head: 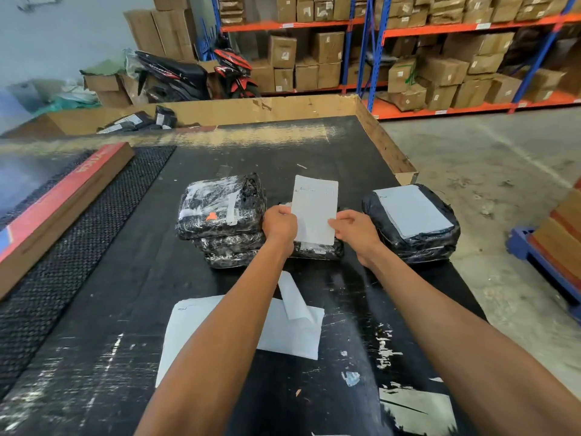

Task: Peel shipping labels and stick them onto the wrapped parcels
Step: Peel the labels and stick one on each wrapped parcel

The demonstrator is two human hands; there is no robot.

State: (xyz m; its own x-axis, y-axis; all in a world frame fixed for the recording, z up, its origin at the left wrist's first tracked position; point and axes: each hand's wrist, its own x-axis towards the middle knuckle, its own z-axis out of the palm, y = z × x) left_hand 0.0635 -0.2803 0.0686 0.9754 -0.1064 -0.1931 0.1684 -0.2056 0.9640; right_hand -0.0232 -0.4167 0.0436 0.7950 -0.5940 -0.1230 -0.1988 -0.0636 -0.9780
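Left hand (279,222) and right hand (353,228) pinch the thin white paper shipping label (314,209) by its side edges, and it looks light, floppy and probably sticky, so edges seem the safest hold.

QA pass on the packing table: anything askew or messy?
Mostly the paper sheets near the table's front edge: one strip is curled up off them. The held label looks flat; the right parcel's label sits skewed.

Both hands (279,223) (355,229) pinch a white label (314,212) above wrapped parcels (221,206).
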